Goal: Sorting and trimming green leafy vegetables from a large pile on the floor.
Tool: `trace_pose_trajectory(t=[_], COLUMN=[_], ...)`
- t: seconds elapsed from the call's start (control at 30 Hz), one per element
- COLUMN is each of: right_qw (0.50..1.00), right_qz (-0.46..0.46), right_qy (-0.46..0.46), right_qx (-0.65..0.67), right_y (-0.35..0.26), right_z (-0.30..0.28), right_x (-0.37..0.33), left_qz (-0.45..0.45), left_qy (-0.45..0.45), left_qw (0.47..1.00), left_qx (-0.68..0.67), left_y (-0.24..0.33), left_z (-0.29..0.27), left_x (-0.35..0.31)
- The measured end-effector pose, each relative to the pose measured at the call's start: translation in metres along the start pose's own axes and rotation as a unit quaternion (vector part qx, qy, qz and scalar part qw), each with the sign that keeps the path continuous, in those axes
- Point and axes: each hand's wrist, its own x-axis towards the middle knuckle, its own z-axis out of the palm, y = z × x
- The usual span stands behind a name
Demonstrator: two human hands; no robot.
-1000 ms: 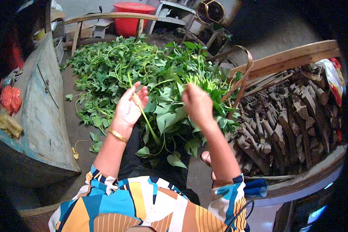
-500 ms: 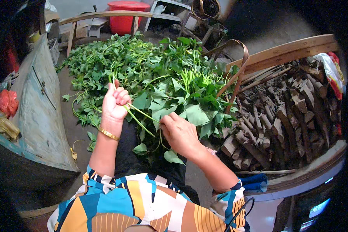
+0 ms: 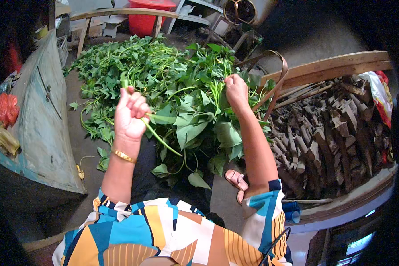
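My left hand [image 3: 131, 114], a gold bracelet on its wrist, is closed around a few green leaf stems [image 3: 163, 141]; their ends stick out above and below the fingers. My right hand [image 3: 236, 94] is raised to the right over the leafy heap, its fingers closed. Whatever is in them is hidden. Close beside it stands a bunch of pale green stems [image 3: 216, 91]. Broad-leaved green vines, like sweet potato leaves [image 3: 193, 126], hang over the near side in front of my lap. More leafy vines [image 3: 119, 62] spread in a large heap beyond.
A brown strap-like handle [image 3: 284, 71] arches right of the leaves. Chopped firewood [image 3: 328, 128] is piled behind a wooden plank [image 3: 337, 66]. A worn pale board [image 3: 44, 115] stands on the left. At the back are a red tub [image 3: 142, 24] and a wooden rail [image 3: 119, 13]. A pink sandal [image 3: 236, 179] shows below.
My right hand has moved away from the stems at my left hand, up and right to the leafy heap. My left hand stays nearly in place, still holding stems.
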Motion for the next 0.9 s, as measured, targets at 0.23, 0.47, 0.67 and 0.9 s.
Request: trace_pose_trajectory(t=[0.23,0.47,0.67,0.9], right_qw=[0.901,0.97,0.964,0.928], right_qz=[0.059,-0.027,-0.193,-0.149], right_qy=[-0.259,-0.09,-0.136,-0.326], right_qx=[-0.344,-0.223,-0.123,0.102], right_y=[0.039,0.004,-0.067,-0.075], right_z=[0.055,0.01,-0.021,-0.034], right_x=[-0.002,-0.014,-0.092,-0.149], left_qz=[-0.052,-0.047,-0.143,0.005], left_qy=[0.043,0.087,0.095,0.102], left_qw=[0.997,0.988,0.97,0.959], left_qx=[0.033,0.122,0.173,0.263], left_y=[0.012,0.003,-0.018,-0.007], left_z=[-0.001,-0.014,-0.02,-0.008], left_x=[-0.004,-0.005,-0.006,-0.006])
